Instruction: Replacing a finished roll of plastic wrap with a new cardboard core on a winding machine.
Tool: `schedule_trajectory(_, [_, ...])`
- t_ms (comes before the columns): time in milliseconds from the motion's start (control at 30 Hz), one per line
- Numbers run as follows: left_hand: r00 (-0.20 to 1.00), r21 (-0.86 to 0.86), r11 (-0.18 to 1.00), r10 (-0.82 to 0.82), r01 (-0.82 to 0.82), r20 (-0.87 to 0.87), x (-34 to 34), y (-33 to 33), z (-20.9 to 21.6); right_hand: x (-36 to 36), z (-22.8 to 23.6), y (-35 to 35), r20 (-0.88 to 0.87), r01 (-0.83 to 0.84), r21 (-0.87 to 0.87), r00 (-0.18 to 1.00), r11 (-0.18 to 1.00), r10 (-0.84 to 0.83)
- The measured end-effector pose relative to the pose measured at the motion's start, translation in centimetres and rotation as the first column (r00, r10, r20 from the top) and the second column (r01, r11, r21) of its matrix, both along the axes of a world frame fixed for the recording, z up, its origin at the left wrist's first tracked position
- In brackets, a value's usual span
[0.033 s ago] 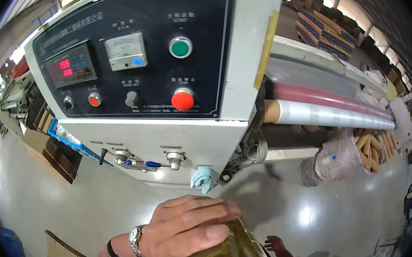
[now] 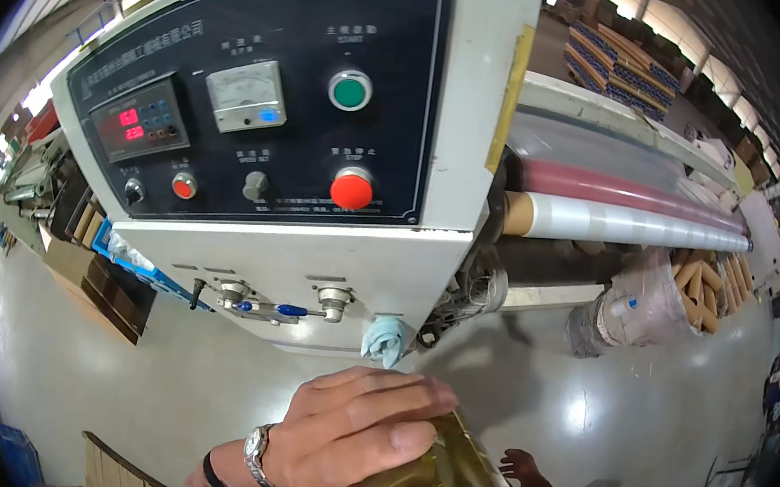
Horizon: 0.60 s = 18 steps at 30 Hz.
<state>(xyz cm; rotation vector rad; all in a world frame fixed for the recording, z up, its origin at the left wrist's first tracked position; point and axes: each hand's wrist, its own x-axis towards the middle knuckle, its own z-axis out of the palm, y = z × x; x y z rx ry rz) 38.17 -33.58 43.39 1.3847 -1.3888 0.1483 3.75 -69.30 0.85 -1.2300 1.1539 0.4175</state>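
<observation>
My left hand (image 2: 362,433), with a metal-banded watch (image 2: 255,454) on its wrist, is closed over the upper end of a see-through, yellow-tinted container (image 2: 442,479) at the bottom middle. Its fingers lie across the top and the thumb presses along the near side. The container's lower part runs out of view, and what it is exactly cannot be told. To the right and lower down, my right hand (image 2: 528,468) hangs in shadow with its fingers apart and nothing visible in them. Beyond my left hand, a light blue cloth (image 2: 385,339) hangs on the machine's front.
Ahead stands a white machine with a dark control panel (image 2: 263,100), a green button (image 2: 349,91) and a red one (image 2: 351,188). Blue-handled valves (image 2: 290,310) project below. At right are a white film roll (image 2: 627,221) and a wrapped bundle of cardboard tubes (image 2: 647,301). Cardboard (image 2: 99,286) leans at left.
The machine and its panel sit slightly further right in view. My left hand keeps its hold on the container, and my right hand has not visibly moved.
</observation>
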Motion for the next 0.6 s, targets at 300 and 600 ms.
schedule_trajectory(300, [0.998,0.038,0.998,0.060,-0.059,-0.022,0.5,1.9,2.2,3.6,1.2,-1.8,-0.026,-0.056,-0.048,0.998,0.997,0.055])
schedule_trajectory(600, [0.712,-0.218,0.686,0.609,-0.694,-0.349,5.4,5.3,9.0,3.3,-3.5,-4.0,0.079,-0.032,-0.023,0.996,0.999,0.034])
